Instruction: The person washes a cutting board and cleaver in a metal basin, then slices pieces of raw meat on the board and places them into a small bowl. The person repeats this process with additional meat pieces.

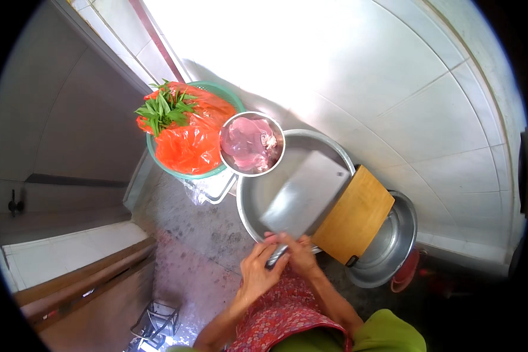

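Observation:
A broad-bladed cleaver (305, 196) is held in front of me, its blade pointing away and to the right over a large metal basin (249, 202). My left hand (256, 267) is closed at the left side of its ridged handle. From the other side my right hand (300, 256) closes around the handle near the blade; the fingers partly hide each other. Right of the blade, a wooden cutting board (356, 216) rests across the large basin's rim and over a smaller metal basin (393, 234).
Beyond my left hand, a metal bowl (231, 166) of raw meat (249, 144) sits beside a green basket (232, 97) with red plastic bags (188, 149) and leafy greens (165, 110). A tiled wall (440, 123) rises on the right. A metal rack (157, 320) stands at lower left.

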Motion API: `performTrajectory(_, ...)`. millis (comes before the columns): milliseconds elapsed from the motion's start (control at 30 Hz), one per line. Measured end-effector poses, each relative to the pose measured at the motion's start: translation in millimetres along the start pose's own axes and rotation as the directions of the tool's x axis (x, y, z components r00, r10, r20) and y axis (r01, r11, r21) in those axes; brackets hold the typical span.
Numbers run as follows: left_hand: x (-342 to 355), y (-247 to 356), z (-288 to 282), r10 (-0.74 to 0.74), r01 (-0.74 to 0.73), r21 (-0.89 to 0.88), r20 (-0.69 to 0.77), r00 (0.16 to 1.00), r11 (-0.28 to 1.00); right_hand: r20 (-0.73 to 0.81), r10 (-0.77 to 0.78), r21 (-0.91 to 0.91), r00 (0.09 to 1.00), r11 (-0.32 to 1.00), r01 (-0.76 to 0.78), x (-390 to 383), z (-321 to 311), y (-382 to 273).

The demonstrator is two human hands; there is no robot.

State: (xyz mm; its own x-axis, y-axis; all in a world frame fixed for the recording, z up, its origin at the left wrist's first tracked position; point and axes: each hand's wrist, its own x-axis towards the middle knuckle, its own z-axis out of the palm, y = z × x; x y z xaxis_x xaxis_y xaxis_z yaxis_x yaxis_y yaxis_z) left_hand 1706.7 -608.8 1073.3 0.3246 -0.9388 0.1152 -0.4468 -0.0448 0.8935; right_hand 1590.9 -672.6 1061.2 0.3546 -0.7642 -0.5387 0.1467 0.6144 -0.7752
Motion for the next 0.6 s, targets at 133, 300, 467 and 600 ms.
performTrajectory(133,71,-10,29,-0.314,0.296,-0.126,-0.158,0.936,0.947,-0.258,-0.121,0.066,0.959,0.988,0.142,-32,-88,-19)
performTrajectory(300,201,-58,66,-0.048,0.223,0.383,-0.416,0.908,0.897,-0.587,-0.292,-0.411,0.756,0.911,0.032,-66,-211,3)
performTrajectory(467,250,-75,87,-0.275,0.418,0.573,-0.322,0.906,0.705,-0.526,-0.480,-0.685,0.702,0.728,-0.016,-84,-265,8)
performTrajectory(600,254,-80,97,-0.265,0.440,0.521,-0.377,0.887,0.732,-0.560,-0.411,-0.652,0.719,0.754,-0.077,-85,-277,20)
